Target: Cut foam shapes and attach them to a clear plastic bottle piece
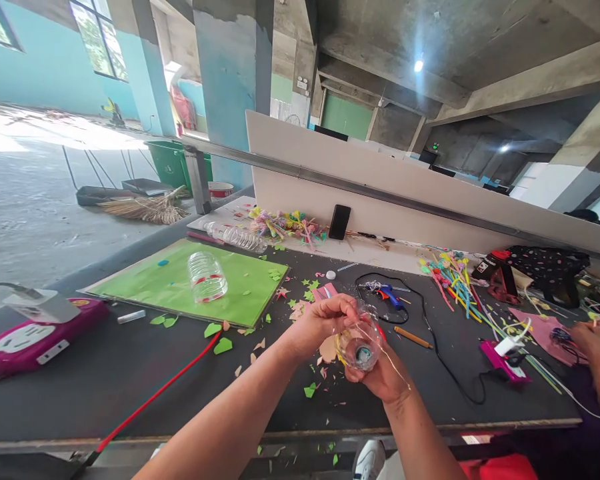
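Observation:
My right hand wraps round a cut clear plastic bottle, whose open end faces me; its cap end shows at the bottom inside. My left hand is closed in a pinch at the upper rim. From the left fingertips a thin pale wire trails across the bottle's mouth and down over my right wrist. Red and yellow patches show at the bottle's sides, partly covered by my fingers. Below the hands, green paper scraps and pinkish scraps lie scattered on the dark table.
Another clear bottle piece rests on a green sheet at left. A blue glue gun with a black cord lies behind my hands, near an orange-brown stick. Purple power strips flank me. At right, a co-worker's hands handle something.

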The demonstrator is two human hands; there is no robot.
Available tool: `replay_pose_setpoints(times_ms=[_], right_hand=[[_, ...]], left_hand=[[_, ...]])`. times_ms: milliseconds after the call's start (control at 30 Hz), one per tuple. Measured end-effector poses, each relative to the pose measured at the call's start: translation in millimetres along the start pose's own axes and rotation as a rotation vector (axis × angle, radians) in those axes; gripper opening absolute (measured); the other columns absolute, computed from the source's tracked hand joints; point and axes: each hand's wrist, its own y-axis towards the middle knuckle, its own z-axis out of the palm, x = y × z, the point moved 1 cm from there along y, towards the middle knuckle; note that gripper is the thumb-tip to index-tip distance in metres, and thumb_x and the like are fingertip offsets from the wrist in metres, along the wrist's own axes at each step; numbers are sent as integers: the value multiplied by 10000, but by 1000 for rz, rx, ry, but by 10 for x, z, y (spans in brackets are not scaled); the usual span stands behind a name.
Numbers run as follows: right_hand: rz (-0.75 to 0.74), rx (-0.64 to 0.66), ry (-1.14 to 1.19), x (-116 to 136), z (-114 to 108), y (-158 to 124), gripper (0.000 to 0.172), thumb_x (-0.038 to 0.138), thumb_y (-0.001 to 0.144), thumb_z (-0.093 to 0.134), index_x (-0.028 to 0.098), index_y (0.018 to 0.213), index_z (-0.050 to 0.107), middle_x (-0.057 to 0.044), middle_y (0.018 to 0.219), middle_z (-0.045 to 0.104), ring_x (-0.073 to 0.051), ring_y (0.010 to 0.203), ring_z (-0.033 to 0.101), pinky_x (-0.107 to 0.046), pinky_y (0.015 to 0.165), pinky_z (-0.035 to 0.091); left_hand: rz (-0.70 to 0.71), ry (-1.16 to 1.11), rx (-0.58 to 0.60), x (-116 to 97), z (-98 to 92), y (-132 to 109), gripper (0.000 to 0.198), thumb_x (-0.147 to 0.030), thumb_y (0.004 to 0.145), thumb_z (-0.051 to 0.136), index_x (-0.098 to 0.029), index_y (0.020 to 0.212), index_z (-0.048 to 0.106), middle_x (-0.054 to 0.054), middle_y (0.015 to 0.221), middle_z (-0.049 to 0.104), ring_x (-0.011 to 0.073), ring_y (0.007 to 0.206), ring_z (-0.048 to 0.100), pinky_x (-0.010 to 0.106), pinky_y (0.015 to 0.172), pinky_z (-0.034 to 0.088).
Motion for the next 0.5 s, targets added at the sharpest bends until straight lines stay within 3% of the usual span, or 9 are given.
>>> replay_pose_setpoints(times_ms=[200,367,500], right_hand=[[30,50,-40,36,79,-6,493,535,851,611,282,1273,577,-11,706,651,-116,472,498,-271,495,421],[44,89,-60,46,133,-8,583,588,762,691,273,1244,597,-13,740,667,-121,514,521,-273,522,446],[39,109,-58,52,145,1,637,611,714,723,283,1243,590,-8,746,669,-121,524,531,-272,539,456]], left_hand=[[-25,-132,-8,-9,62,-2,64,-223,773,730,-168,806,729,64,1149,518,174,993,527,270,872,425],[-43,-166,-23,-13,94,-4,50,-192,760,738,-156,795,731,76,1176,533,193,1055,520,268,885,431],[-59,-234,-26,27,126,2,147,-183,746,751,-174,886,711,60,1157,548,166,973,554,270,851,450]])
